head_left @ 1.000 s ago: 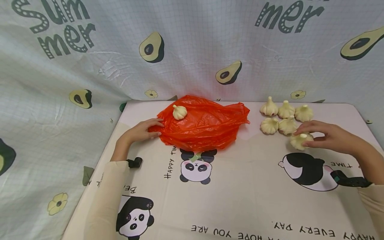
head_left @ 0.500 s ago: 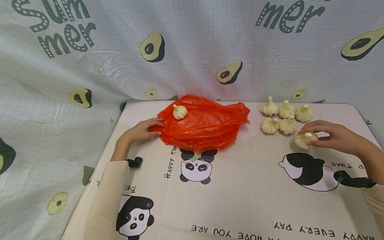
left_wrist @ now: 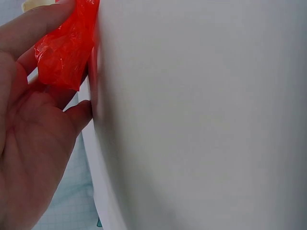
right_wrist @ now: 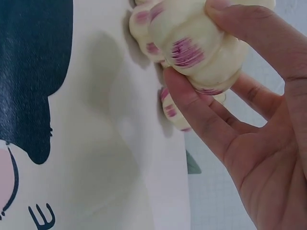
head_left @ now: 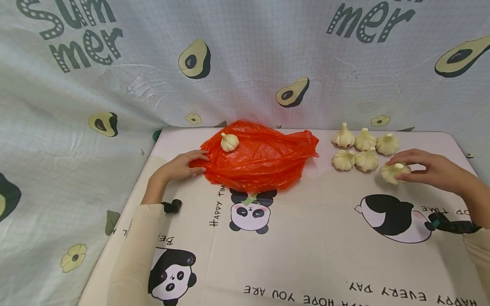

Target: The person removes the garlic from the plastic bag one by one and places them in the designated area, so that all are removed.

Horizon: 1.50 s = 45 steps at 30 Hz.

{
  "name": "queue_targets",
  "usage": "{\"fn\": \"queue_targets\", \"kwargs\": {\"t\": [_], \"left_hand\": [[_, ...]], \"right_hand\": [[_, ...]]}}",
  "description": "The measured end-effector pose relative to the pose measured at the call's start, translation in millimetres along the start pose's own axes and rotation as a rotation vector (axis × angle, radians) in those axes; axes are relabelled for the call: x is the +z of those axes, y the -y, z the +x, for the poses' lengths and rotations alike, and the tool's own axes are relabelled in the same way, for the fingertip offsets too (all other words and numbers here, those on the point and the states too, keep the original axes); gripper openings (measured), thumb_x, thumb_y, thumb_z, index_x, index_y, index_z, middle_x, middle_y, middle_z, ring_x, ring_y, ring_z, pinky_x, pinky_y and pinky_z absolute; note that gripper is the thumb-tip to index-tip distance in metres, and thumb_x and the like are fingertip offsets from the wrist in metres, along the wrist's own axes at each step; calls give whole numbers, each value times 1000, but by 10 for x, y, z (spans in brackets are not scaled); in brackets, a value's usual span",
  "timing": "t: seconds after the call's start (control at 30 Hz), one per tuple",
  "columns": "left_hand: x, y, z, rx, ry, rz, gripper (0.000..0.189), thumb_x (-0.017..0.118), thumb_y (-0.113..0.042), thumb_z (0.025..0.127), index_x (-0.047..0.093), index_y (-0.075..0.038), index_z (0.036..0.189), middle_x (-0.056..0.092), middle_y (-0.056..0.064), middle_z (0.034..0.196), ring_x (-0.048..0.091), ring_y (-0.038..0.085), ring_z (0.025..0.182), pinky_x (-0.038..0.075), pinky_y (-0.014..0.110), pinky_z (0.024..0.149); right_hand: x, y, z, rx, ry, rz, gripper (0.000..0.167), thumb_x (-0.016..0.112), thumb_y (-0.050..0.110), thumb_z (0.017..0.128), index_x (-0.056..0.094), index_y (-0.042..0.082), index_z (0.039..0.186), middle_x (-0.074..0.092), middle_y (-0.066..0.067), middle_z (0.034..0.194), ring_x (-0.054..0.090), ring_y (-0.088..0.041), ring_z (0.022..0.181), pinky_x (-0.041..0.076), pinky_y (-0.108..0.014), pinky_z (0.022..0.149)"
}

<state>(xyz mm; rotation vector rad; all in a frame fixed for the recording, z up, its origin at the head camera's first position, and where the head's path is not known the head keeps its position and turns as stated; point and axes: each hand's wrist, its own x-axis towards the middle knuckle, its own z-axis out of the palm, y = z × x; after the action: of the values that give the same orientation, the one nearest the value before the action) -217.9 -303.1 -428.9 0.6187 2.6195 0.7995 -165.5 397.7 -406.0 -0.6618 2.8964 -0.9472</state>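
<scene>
My right hand (head_left: 434, 170) pinches a pale garlic bulb (head_left: 391, 174) between thumb and fingers, beside a group of other bulbs. In the right wrist view the held garlic bulb (right_wrist: 199, 45) shows purple patches and sits between the fingertips. At the left, my left hand (head_left: 180, 167) rests its relaxed fingers on the left edge of a crumpled red plastic bag (head_left: 264, 161). Its thumb is spread apart from the fingers, and a corner of the red bag (left_wrist: 67, 57) lies in the gap in the left wrist view. One garlic bulb (head_left: 229, 143) lies on the bag.
Several garlic bulbs stand in two rows at the back right, among them a front-row bulb (head_left: 343, 160). The table (head_left: 298, 250) has a cream cloth with printed pandas and lettering. A curtain (head_left: 245, 55) with avocado prints hangs behind its back edge.
My right hand has moved right and slightly back with the garlic bulb, away from the other bulbs. The left hand and red bag stay where they were.
</scene>
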Motion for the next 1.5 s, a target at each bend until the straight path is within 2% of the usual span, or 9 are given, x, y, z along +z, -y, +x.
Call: {"fn": "queue_targets", "kwargs": {"t": [0.43, 0.73, 0.8, 0.9, 1.0, 1.03, 1.1, 1.37, 1.5], "left_hand": [[-3, 29, 17, -5, 3, 11, 38, 67, -20, 99, 63, -8, 134, 41, 13, 159, 30, 38, 149, 23, 58, 122], [13, 21, 6, -9, 4, 1, 38, 67, -21, 99, 63, -8, 134, 41, 13, 159, 29, 38, 150, 23, 59, 122], [12, 18, 7, -8, 1, 1, 38, 67, -21, 99, 63, -8, 134, 41, 13, 159, 29, 38, 150, 22, 59, 122], [9, 10, 4, -7, -1, 1, 38, 67, -20, 98, 63, -7, 134, 41, 13, 158, 29, 38, 150, 22, 59, 122], [8, 4, 4, -9, -1, -1, 38, 67, -19, 98, 63, -7, 134, 41, 13, 158, 30, 39, 149, 23, 59, 121], [9, -2, 2, -11, 1, -2, 38, 67, -19, 98, 63, -7, 134, 42, 13, 158, 30, 38, 149, 23, 59, 121], [12, -3, 5, -13, 3, -1, 38, 67, -19, 98, 63, -8, 134, 41, 13, 158, 30, 39, 149, 24, 59, 121], [17, 5, 1, -16, 1, 3, 38, 67, -18, 98, 63, -8, 134, 41, 12, 158, 30, 38, 149, 25, 59, 121], [18, 18, 3, -14, -3, 4, 38, 67, -20, 98, 63, -8, 134, 41, 12, 158, 30, 38, 149, 24, 59, 121]], "right_hand": [[-27, -140, 47, 98, -27, 5, 37, 79, 12, 89, 72, 17, 125, 49, 44, 118, 38, 26, 112, 28, 2, 82], [-11, -197, 64, 206, 8, -37, 42, 79, 26, 91, 68, 19, 131, 39, 51, 112, 38, 29, 93, 34, 2, 74], [-10, -200, 66, 216, 14, -59, 42, 79, 28, 91, 68, 18, 131, 39, 49, 114, 37, 30, 92, 42, -5, 77], [2, -204, 71, 228, 28, -111, 43, 78, 31, 91, 67, 16, 130, 55, 28, 130, 53, 15, 97, 55, -35, 87], [28, -211, 74, 217, 40, -150, 42, 77, 28, 92, 66, 12, 130, 61, -14, 139, 71, -27, 104, 49, -65, 86], [36, -217, 72, 214, 43, -157, 42, 77, 27, 93, 65, 10, 129, 59, -26, 138, 68, -43, 107, 48, -67, 85], [52, -228, 68, 202, 47, -161, 41, 75, 23, 94, 63, 7, 129, 54, -34, 138, 59, -59, 112, 47, -69, 84], [71, -232, 96, 219, 56, -176, 42, 74, 23, 95, 60, 4, 129, 51, -37, 138, 58, -60, 112, 47, -72, 84], [74, -237, 107, 190, 33, -181, 40, 75, 20, 94, 59, 5, 127, 54, -37, 136, 61, -59, 108, 54, -62, 78]]}}
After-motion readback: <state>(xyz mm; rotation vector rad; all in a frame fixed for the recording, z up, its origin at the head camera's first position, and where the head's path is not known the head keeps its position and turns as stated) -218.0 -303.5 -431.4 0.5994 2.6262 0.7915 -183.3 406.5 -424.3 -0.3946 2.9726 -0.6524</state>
